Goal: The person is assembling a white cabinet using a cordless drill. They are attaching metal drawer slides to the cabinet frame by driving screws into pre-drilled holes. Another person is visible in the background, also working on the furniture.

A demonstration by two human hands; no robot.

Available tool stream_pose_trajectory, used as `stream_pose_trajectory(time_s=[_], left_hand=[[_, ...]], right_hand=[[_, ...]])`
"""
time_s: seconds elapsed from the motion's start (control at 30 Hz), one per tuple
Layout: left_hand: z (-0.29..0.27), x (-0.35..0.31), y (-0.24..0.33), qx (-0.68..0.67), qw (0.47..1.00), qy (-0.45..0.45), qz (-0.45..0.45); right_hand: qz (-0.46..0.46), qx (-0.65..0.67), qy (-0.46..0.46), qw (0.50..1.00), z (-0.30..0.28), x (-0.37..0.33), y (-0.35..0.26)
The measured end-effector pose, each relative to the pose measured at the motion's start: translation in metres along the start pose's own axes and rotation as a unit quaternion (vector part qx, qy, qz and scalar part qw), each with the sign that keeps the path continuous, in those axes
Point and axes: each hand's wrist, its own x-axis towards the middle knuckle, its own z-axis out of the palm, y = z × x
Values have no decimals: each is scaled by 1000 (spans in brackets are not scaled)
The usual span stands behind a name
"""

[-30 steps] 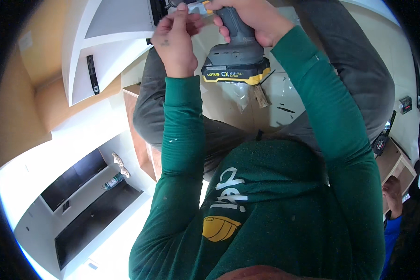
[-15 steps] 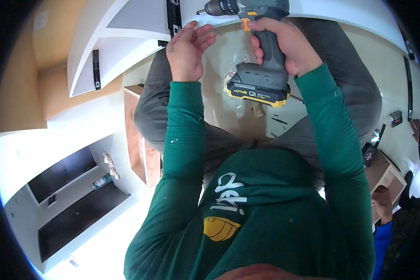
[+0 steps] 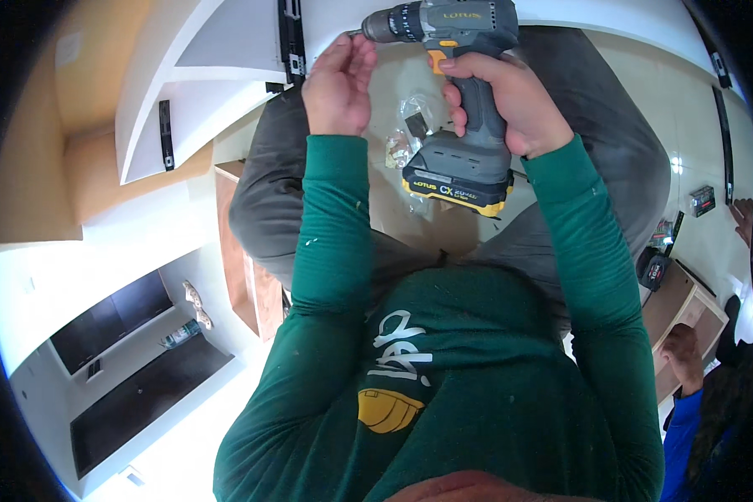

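Note:
A grey and black cordless drill point(image 3: 468, 105) with a yellow-edged battery lies across the view, its chuck pointing left. My right hand point(image 3: 523, 100) is wrapped round its handle, with the index finger near the orange trigger. At the chuck's front end, my left hand point(image 3: 340, 88) has its fingers pinched together at the tip of the bit point(image 3: 356, 33). Whatever sits between those fingertips is too small to make out. Just left of my left hand, a black drawer slide point(image 3: 292, 42) runs along the white panel point(image 3: 234, 42).
Another black slide point(image 3: 166, 134) is on the panel farther left. Clear plastic packaging point(image 3: 410, 125) lies on the floor between my legs. A wooden drawer box point(image 3: 247, 259) stands at my left. To the right are a small box point(image 3: 702, 201), a black battery point(image 3: 654, 271) and another person's hand point(image 3: 684, 356).
My left fingers have closed together and come up to the bit's tip. The drill has shifted slightly down. At the far right, another person's hand has come further into view.

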Motion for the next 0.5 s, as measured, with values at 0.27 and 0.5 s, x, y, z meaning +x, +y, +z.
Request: stream_pose_trajectory(time_s=[0.27, 0.5], left_hand=[[-3, -3, 11, -19, 999, -44, 20], [2, -4, 10, 74, 995, -57, 45]], right_hand=[[20, 25, -14, 999, -16, -1, 0], [25, 42, -8, 999, -26, 1, 1]])
